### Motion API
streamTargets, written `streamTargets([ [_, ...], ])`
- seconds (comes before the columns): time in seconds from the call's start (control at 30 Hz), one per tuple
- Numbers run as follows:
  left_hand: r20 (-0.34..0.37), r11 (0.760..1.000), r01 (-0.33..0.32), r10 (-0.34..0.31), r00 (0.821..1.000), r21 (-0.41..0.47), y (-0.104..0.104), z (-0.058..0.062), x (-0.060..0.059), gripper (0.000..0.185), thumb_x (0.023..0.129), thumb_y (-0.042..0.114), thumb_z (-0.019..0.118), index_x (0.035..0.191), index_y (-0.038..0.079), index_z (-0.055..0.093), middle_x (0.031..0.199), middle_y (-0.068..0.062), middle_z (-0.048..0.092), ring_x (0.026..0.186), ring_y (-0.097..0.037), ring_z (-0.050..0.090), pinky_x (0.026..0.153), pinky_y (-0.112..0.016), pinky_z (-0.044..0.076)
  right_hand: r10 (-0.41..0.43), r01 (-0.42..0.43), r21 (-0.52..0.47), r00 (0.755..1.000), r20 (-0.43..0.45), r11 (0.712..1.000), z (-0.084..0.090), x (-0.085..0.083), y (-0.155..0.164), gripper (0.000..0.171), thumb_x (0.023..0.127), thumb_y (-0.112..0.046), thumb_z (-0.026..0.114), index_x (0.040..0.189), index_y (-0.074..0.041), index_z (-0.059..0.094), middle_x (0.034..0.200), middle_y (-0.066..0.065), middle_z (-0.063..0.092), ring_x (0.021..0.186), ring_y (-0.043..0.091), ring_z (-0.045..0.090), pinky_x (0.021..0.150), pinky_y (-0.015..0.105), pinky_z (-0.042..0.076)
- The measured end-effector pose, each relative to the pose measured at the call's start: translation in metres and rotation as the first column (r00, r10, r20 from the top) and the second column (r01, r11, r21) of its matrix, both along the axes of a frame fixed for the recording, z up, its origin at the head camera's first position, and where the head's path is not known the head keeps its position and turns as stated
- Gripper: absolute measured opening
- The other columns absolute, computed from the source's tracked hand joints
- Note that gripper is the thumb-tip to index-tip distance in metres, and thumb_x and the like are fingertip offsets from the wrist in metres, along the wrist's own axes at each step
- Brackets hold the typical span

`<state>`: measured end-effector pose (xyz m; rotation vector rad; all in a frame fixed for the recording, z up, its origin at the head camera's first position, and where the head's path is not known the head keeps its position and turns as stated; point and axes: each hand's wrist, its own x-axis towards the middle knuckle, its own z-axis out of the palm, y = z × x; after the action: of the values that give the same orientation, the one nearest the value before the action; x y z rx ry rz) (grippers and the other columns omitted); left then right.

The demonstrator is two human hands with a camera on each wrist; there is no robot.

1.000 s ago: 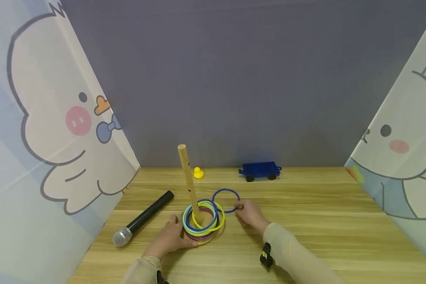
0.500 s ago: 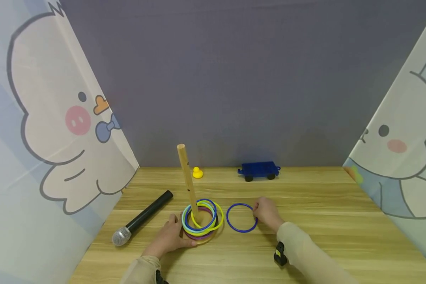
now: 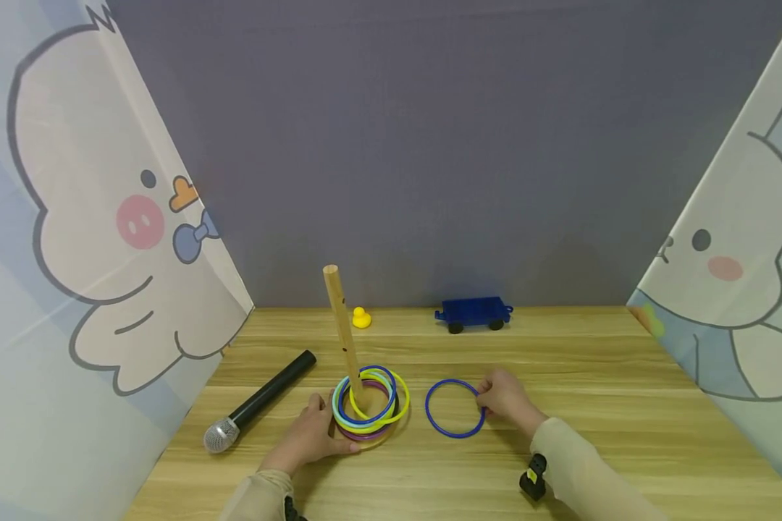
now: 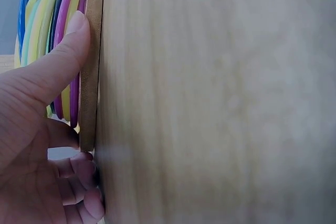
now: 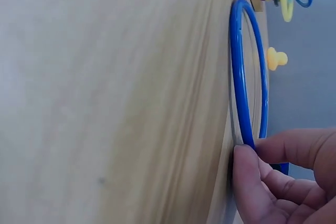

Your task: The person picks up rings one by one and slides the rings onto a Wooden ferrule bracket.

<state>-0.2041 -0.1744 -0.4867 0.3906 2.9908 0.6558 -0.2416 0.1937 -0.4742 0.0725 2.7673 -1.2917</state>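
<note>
A wooden peg stand (image 3: 339,318) stands upright left of centre in the head view, several coloured rings (image 4: 40,31) piled round its post. My left hand (image 3: 304,434) holds the stand's round base (image 4: 91,72) from the left, thumb in front by the rings and fingers curled at the far side. To the right of the stand, a loose blue ring (image 5: 239,72) lies nearly flat, close over the tabletop. Its right side is pinched between thumb and forefinger of my right hand (image 3: 505,398). On the pile, a yellow ring sits off-centre, jutting right.
A microphone (image 3: 261,401) lies at the left of the wooden table (image 3: 625,434). A yellow toy duck (image 3: 361,318) and a blue toy wagon (image 3: 474,312) stand at the back, before a grey backdrop (image 3: 430,159). Cartoon-printed panels flank both sides.
My right hand has drawn the blue ring away from the pile, rightward and toward me; it overlapped the pile's edge before. My left hand has stayed on the stand's base.
</note>
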Motion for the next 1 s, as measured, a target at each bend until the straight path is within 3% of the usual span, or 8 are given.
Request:
streamTargets([
  [0.23,-0.011,1.000,0.009,-0.009,1.000,0.009,0.000,0.000,0.001,0.115,0.062,0.061,0.084,0.142,-0.011,0.041,0.104,-0.016,0.044,0.091,-0.031,0.052,0.079,-0.050,0.048,0.020,0.002,-0.223,0.995,0.096,0.975,-0.002,0.009,0.008,0.004,0.083,0.011,0.064,0.083,0.008,0.062,0.069,0.013,0.060,0.053,0.018,0.058,0.051,0.031,0.054],
  [0.43,-0.008,1.000,0.009,-0.009,1.000,0.014,0.000,0.001,0.001,0.112,0.062,0.060,0.084,0.140,-0.010,0.044,0.106,-0.017,0.044,0.092,-0.033,0.052,0.080,-0.051,0.048,0.037,0.016,-0.331,0.988,0.153,0.944,0.000,0.014,0.013,0.010,0.087,0.008,0.062,0.096,0.011,0.058,0.075,0.016,0.060,0.057,0.019,0.060,0.055,0.032,0.055],
  [0.83,-0.001,1.000,-0.002,0.002,1.000,0.007,0.000,0.001,0.000,0.109,0.062,0.060,0.084,0.138,-0.009,0.047,0.105,-0.016,0.045,0.093,-0.033,0.053,0.080,-0.052,0.048,0.148,-0.079,-0.514,0.985,0.094,0.854,0.033,0.029,0.020,0.035,0.093,0.004,0.056,0.123,0.019,0.045,0.080,0.014,0.065,0.064,0.016,0.063,0.062,0.033,0.057],
  [1.0,0.004,1.000,-0.005,0.005,1.000,0.004,0.000,0.002,0.001,0.111,0.062,0.060,0.084,0.140,-0.008,0.045,0.105,-0.016,0.045,0.093,-0.033,0.053,0.081,-0.051,0.048,0.183,-0.127,-0.537,0.982,0.052,0.834,0.049,0.034,0.016,0.041,0.095,-0.001,0.057,0.128,0.018,0.044,0.082,0.011,0.067,0.067,0.016,0.065,0.066,0.034,0.057],
])
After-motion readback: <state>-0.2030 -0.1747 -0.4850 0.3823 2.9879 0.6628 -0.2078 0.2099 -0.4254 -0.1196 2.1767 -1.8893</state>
